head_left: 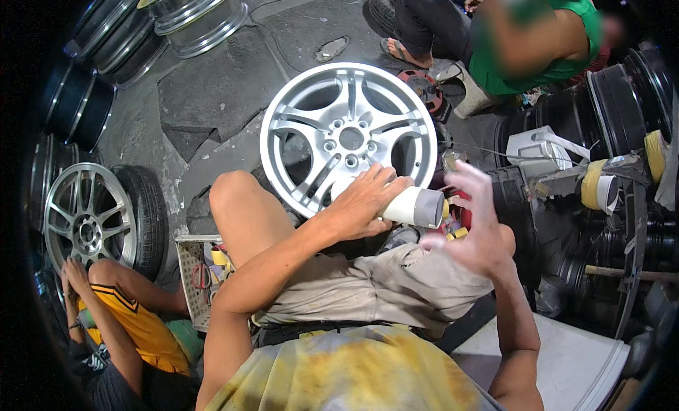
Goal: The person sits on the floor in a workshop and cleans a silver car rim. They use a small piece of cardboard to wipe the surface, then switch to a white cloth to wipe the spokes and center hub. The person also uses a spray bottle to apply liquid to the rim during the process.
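A silver alloy wheel rim point(385, 121) with paired spokes lies in front of my knees, face up and slightly tilted. My left hand point(364, 201) is wrapped over a white cylinder point(402, 207) with a grey end, held sideways at the rim's near edge. Whether it is a can or a roll, I cannot tell. To the right, my right hand point(474, 224) is raised with fingers curved and apart, blurred by motion. It holds nothing that I can see. Red and yellow things behind it are partly covered by its fingers.
A plastic crate point(194, 280) with tools stands by my left leg. Further left, another person's hands point(74, 277) touch a spoked wheel point(90, 220) beside a tire point(145, 220). Chrome rims point(198, 22) stand at back left. Someone in green point(576, 50) sits at back right near a white container point(541, 153).
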Tool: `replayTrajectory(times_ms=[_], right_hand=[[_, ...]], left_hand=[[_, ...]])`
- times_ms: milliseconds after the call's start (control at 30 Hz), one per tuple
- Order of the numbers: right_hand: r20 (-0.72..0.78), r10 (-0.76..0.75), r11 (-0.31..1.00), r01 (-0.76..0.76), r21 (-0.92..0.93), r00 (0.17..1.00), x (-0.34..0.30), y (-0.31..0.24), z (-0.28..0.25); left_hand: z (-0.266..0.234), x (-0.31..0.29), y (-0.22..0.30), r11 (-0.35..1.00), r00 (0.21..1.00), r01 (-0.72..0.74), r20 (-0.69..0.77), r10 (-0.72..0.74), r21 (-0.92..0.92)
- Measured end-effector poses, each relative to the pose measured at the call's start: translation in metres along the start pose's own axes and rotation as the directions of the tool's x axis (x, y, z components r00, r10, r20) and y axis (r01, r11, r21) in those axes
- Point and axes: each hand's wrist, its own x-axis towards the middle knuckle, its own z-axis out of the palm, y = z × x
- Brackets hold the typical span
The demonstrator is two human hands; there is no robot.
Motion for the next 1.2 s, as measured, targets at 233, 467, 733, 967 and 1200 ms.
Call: replayTrajectory(times_ms=[233,467,733,967,1200], right_hand=[[0.465,0.510,0.603,-0.686,0.406,0.724,-0.010,0.046,0.011],[-0.110,-0.550,0.714,0.398,-0.575,0.828,0.017,0.044,-0.033],[-0.387,0.007,0.959,-0.115,-0.258,0.922,0.012,0.090,-0.033],[-0.282,0.485,0.871,-0.486,0.072,0.828,-0.004,0.106,-0.044],[-0.165,0.632,0.774,-0.627,0.089,0.757,0.002,0.123,-0.047]], left_hand=[[0.011,0.024,0.004,0.988,0.997,-0.077,0.017,0.075,0.137],[-0.040,0.076,-0.056,0.994,0.992,-0.109,-0.059,0.109,0.009],[-0.130,0.211,-0.220,0.995,0.932,0.100,-0.349,-0.100,-0.018],[-0.120,0.267,-0.375,0.835,0.667,0.513,-0.518,-0.535,-0.202],[-0.078,0.315,-0.450,0.738,0.624,0.674,-0.511,-0.591,-0.031]])
